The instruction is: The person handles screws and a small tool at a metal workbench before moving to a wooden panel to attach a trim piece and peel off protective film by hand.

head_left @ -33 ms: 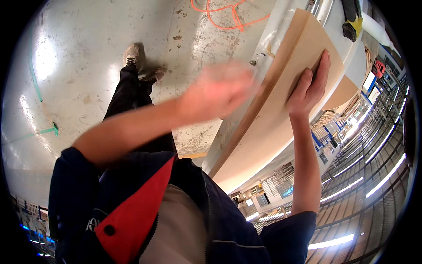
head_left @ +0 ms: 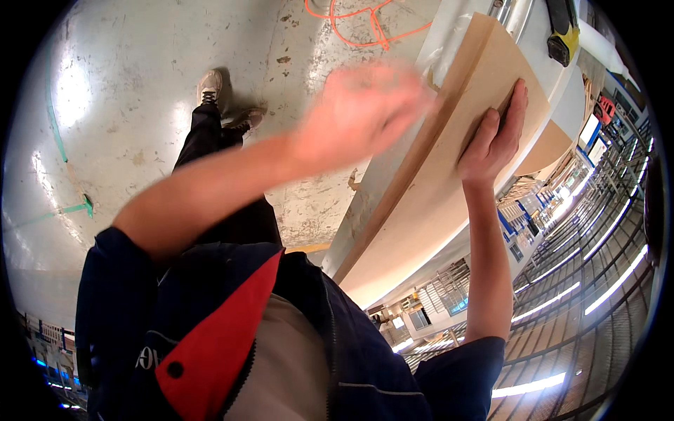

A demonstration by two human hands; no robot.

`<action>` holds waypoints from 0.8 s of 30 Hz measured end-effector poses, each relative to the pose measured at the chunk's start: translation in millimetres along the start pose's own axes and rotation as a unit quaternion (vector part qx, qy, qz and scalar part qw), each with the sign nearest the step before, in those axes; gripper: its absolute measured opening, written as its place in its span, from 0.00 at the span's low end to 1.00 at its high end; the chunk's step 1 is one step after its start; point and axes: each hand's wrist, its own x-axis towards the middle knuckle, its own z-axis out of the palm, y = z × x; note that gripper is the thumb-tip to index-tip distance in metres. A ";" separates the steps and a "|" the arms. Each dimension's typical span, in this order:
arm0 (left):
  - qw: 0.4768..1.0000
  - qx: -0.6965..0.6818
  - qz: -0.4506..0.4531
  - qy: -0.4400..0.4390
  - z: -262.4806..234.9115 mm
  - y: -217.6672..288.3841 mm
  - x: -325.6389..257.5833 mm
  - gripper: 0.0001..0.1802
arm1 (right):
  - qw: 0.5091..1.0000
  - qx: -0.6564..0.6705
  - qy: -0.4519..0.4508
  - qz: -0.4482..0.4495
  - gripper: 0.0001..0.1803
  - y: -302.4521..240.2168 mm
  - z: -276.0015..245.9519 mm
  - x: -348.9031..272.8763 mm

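Observation:
A long tan wooden board (head_left: 449, 168) slants across the right half of the head view, its narrow brown edge facing left. My right hand (head_left: 495, 133) lies flat on its broad face, thumb and fingers apart. Beside the board's left edge is my left hand (head_left: 365, 116), blurred by movement, with its fingers curled together and their tips close to that edge. Whatever it may hold is too smeared to make out, and whether the fingertips touch the board cannot be told.
Beyond the board's far end lies a black and yellow tool (head_left: 563, 42) on a white surface. An orange cord (head_left: 375, 31) loops over the worn grey floor (head_left: 140, 126). Green tape (head_left: 74, 208) marks the floor at left. Racks and lights fill the right background.
My left hand has moved a little farther up and right alongside the board's edge, its fingers somewhat less blurred. My right hand and the board have stayed in place.

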 end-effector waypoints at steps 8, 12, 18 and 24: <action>0.997 -0.003 -0.005 -0.082 5.6 19.7 -28.1 0.10 | 1.000 -0.008 0.006 -0.010 0.35 -1.3 1.2 2.1; 0.966 -0.160 0.009 -0.201 -8.3 43.6 -98.1 0.09 | 1.000 -0.008 0.007 -0.007 0.35 1.4 0.8 -1.0; 0.998 0.009 -0.059 -0.033 2.5 -9.7 53.3 0.08 | 0.999 -0.030 -0.004 -0.011 0.33 1.5 -0.8 5.0; 0.998 0.028 -0.007 -0.050 12.2 4.8 19.6 0.08 | 1.000 -0.003 0.004 -0.006 0.34 1.9 -2.6 5.4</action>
